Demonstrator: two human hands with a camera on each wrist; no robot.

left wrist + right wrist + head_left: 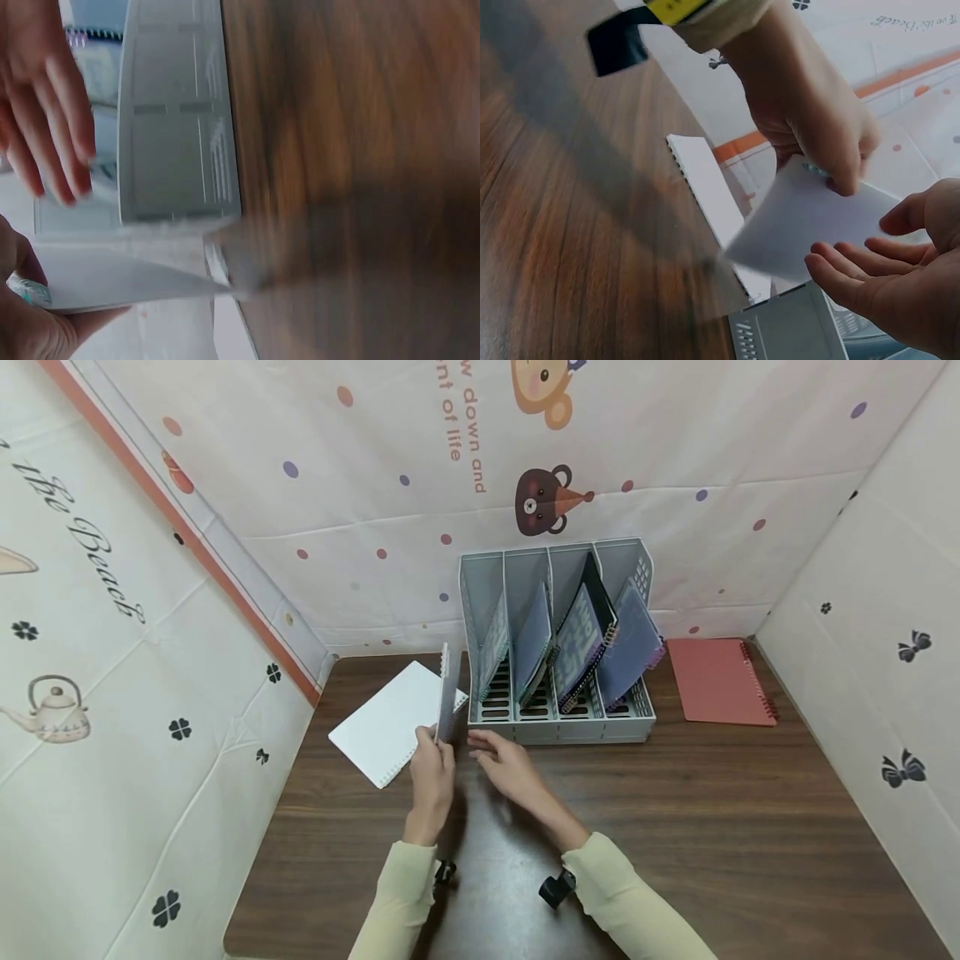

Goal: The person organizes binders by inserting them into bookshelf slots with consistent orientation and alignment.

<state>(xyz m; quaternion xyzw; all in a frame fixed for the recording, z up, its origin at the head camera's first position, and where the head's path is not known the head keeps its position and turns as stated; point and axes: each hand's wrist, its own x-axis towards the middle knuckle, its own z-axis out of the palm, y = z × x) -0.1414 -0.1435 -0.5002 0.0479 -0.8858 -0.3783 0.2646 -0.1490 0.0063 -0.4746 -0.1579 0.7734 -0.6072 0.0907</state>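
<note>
My left hand grips a thin spiral notebook by its near lower end and holds it upright, almost edge-on in the head view. In the right wrist view its pale grey face shows, with the thumb pressed on it. Just right of it is my right hand, fingers extended and apart, holding nothing. Close beyond both hands stands a grey file rack with notebooks leaning in its slots. A white spiral notebook lies flat on the table, left of the rack and partly behind the held one.
A red spiral notebook lies flat right of the rack. In the rack, a black-edged notebook and a blue notebook lean in the right-hand slots. A patterned cloth wall rises behind the brown wooden table.
</note>
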